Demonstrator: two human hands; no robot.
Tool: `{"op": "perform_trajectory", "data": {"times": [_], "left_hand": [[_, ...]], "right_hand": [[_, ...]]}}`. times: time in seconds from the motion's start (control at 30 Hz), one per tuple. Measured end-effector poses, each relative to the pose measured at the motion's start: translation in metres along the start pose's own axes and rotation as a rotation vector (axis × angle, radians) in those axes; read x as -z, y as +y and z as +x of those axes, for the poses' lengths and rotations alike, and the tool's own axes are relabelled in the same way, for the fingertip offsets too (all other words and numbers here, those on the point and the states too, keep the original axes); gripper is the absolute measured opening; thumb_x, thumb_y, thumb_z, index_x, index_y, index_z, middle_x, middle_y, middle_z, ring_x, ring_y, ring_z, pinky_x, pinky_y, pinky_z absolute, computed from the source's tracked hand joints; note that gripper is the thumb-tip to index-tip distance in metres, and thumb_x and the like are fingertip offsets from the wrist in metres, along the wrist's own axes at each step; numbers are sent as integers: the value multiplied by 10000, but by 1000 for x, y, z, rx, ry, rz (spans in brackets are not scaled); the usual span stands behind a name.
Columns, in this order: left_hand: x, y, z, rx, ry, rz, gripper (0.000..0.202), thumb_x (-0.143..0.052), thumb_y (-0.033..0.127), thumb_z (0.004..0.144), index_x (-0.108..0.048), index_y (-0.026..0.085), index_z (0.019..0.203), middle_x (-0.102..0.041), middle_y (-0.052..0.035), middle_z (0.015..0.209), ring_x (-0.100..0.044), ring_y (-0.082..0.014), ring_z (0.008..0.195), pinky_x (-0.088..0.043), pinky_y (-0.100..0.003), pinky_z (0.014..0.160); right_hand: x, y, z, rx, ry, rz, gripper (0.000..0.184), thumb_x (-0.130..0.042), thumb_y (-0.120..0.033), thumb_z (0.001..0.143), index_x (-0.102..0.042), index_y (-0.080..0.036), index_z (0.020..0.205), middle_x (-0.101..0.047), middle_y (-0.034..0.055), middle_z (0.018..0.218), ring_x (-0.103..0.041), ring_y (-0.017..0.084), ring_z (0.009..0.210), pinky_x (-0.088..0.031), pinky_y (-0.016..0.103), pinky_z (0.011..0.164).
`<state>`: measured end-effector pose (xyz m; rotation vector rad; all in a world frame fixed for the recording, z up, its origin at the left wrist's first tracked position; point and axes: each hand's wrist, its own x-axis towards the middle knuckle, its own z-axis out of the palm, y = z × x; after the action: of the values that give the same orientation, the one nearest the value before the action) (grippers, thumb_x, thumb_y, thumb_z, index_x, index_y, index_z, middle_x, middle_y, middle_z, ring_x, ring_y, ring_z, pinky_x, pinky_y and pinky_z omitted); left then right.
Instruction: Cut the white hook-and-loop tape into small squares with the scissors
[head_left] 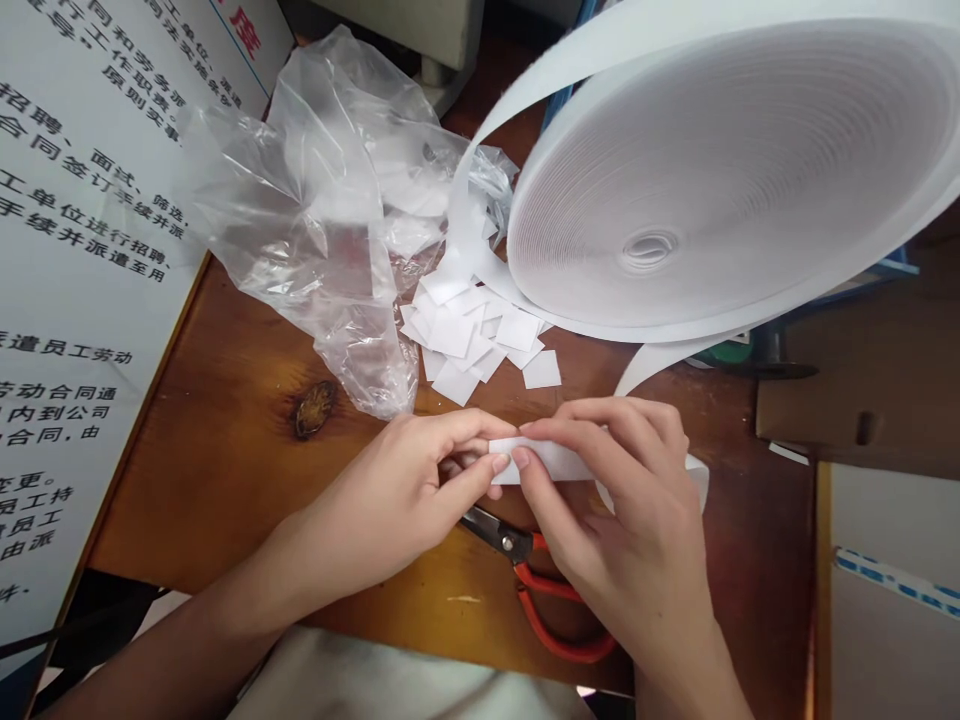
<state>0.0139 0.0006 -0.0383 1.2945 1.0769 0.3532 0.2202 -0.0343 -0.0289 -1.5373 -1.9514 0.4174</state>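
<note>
Between both hands a white strip of tape (pixel 564 461) is held near its end. My left hand (pixel 424 470) pinches the tip of it between thumb and fingers. Close beside, my right hand (pixel 626 490) pinches the same strip with thumb and index finger, and the strip runs on behind that hand. Scissors (pixel 559 600) with red-orange handles lie on the table below the hands, partly covered by them. Above the hands lies a pile of cut white squares (pixel 480 340). A large roll of white tape (pixel 720 190) fills the upper right.
A clear plastic bag (pixel 315 210) with white pieces inside lies at the back left of the wooden table (pixel 240 420). A board with printed text (pixel 82 250) stands along the left. A cardboard box (pixel 847 370) is at the right.
</note>
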Motion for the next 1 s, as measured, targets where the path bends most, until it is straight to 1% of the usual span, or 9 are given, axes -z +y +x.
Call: {"op": "perform_trajectory", "data": {"times": [0.1, 0.23, 0.3, 0.4, 0.47, 0.63, 0.83, 0.9, 1.0], "left_hand": [[-2, -1, -1, -1, 9, 7, 391, -656, 438, 1125, -701, 344, 1502, -875, 33, 1091, -844, -178, 1001, -631, -218, 796], [-5, -1, -2, -25, 20, -42, 471, -669, 398, 1114, -622, 281, 1568, -847, 37, 936, -805, -161, 908, -620, -228, 798], [-5, 2, -1, 32, -5, -126, 454, -730, 385, 1074, -684, 254, 1507, -841, 26, 918, -791, -155, 880, -618, -218, 790], [-4, 6, 1, 109, -90, -224, 245, -817, 321, 1003, -848, 228, 1228, -853, 5, 932, -785, -130, 828, -593, -176, 742], [-3, 8, 3, 112, -115, -236, 145, -815, 286, 996, -885, 224, 1107, -862, -2, 951, -779, -116, 803, -562, -156, 689], [-3, 8, 5, 109, -97, -215, 102, -828, 271, 981, -890, 208, 1032, -847, -2, 828, -742, -98, 749, -507, -127, 636], [-4, 8, 7, 138, -199, -230, 213, -792, 371, 1019, -858, 182, 1092, -863, -31, 942, -821, -145, 821, -578, -163, 659], [-5, 9, 9, 121, -197, -206, 219, -772, 376, 1038, -856, 176, 1063, -855, -29, 934, -815, -138, 820, -573, -157, 656], [-5, 8, 11, 89, -132, -150, 231, -742, 384, 1069, -844, 179, 1046, -849, -21, 952, -795, -118, 834, -566, -146, 682]], "right_hand": [[6, 2, 1, -13, -114, 14, 133, -667, -156, 1063, -709, -217, 1173, -752, 64, 1107, -603, 283, 1135, -411, 460, 1021], [16, 2, 3, -78, -188, 138, 134, -656, -131, 1068, -723, -241, 1032, -693, -18, 915, -588, 206, 980, -399, 404, 922], [20, 2, 4, -118, -195, 218, 140, -669, -138, 1072, -723, -245, 1000, -690, -28, 909, -599, 189, 953, -413, 392, 886], [23, 5, 4, -181, -207, 317, 141, -674, -163, 1087, -736, -258, 1003, -696, -31, 924, -625, 179, 907, -436, 389, 845], [23, 7, 3, -189, -207, 322, 132, -691, -164, 1075, -758, -263, 1022, -702, -27, 940, -635, 184, 917, -441, 394, 847], [25, 9, 1, -189, -183, 263, 133, -708, -165, 1063, -786, -265, 1102, -741, -28, 1006, -638, 192, 1006, -439, 395, 899], [26, 8, 7, -172, -313, 330, 214, -653, -143, 1099, -767, -265, 965, -727, -60, 868, -590, 188, 949, -402, 392, 890], [26, 6, 8, -151, -281, 276, 185, -665, -153, 1094, -767, -246, 970, -742, -39, 894, -604, 198, 971, -412, 396, 913], [35, -2, 0, -38, -76, 25, 141, -669, -157, 1083, -758, -184, 1188, -758, 60, 1132, -628, 234, 1104, -450, 406, 998]]}}
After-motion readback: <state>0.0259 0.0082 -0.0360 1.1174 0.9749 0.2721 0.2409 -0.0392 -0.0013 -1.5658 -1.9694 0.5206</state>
